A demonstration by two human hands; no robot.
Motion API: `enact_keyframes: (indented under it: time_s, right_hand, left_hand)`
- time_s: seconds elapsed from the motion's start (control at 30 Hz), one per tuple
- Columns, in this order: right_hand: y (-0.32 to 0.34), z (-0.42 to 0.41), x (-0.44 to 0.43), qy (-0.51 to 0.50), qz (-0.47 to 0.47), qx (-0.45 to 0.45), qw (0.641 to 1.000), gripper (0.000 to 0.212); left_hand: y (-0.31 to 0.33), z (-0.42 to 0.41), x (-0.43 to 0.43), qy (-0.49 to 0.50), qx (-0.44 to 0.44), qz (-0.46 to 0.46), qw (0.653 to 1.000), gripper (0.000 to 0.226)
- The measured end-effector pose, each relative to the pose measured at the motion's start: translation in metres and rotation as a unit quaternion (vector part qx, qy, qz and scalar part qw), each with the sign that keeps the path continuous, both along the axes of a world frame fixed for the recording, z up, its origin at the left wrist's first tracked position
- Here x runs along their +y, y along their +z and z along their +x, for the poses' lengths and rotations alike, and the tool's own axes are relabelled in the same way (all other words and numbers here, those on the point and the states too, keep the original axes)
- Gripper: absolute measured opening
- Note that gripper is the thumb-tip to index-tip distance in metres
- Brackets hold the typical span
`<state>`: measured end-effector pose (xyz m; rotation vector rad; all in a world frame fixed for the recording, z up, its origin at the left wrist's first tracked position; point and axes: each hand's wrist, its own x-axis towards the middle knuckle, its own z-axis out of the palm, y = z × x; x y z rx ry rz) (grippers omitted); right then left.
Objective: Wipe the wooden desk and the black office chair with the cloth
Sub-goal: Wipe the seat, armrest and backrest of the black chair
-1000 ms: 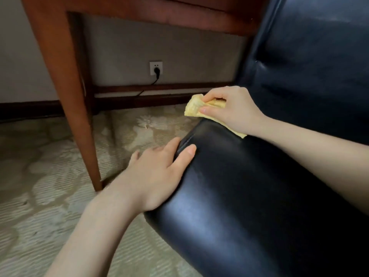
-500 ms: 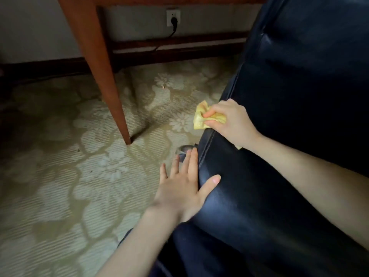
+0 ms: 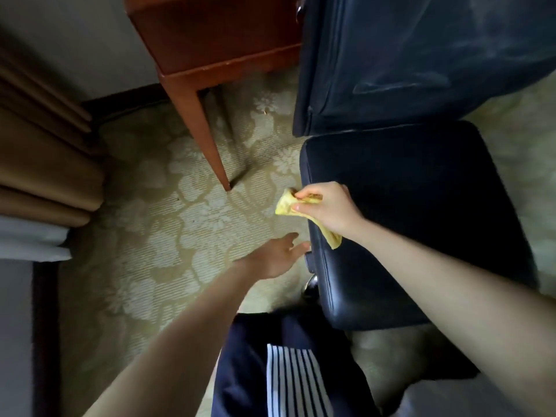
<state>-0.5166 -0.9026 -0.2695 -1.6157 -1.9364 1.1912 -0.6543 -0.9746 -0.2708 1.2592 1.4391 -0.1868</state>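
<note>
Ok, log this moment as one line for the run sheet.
stage: wiping chair seat left edge | right hand: grips yellow cloth | left hand: open, off chair, over carpet | desk leg: untouched

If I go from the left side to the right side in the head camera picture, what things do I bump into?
Brown curtain → wooden desk leg → left hand → yellow cloth → right hand → black chair seat.

Cloth (image 3: 287, 203) in my right hand (image 3: 326, 210): soft yellow fabric, crumpled, matt. Chair seat (image 3: 421, 224): black leather-look, smooth, slight sheen. Desk (image 3: 210, 46): reddish wood, semi-gloss finish. Carpet (image 3: 168, 224): woven, ribbed, matt. Curtain (image 3: 39, 152): matt tan fabric.
</note>
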Motion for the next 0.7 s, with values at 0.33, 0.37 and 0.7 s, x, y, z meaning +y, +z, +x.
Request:
enact_keyframes:
  time_s: [0.33,0.37,0.7]
  right_hand:
    - [0.246,0.006,0.004,-0.156,0.059,0.263,0.950,0.017]
    - [0.267,0.007,0.006,-0.150,0.071,0.280,0.946,0.016]
    - [0.396,0.027,0.012,-0.017,0.215,0.307,0.927,0.008]
  left_hand:
    - [0.262,0.006,0.036,0.299,-0.240,0.212,0.899,0.020]
    - [0.283,0.008,0.039,0.312,-0.254,0.226,0.887,0.021]
    - [0.391,0.040,0.042,0.351,-0.303,0.395,0.793,0.016]
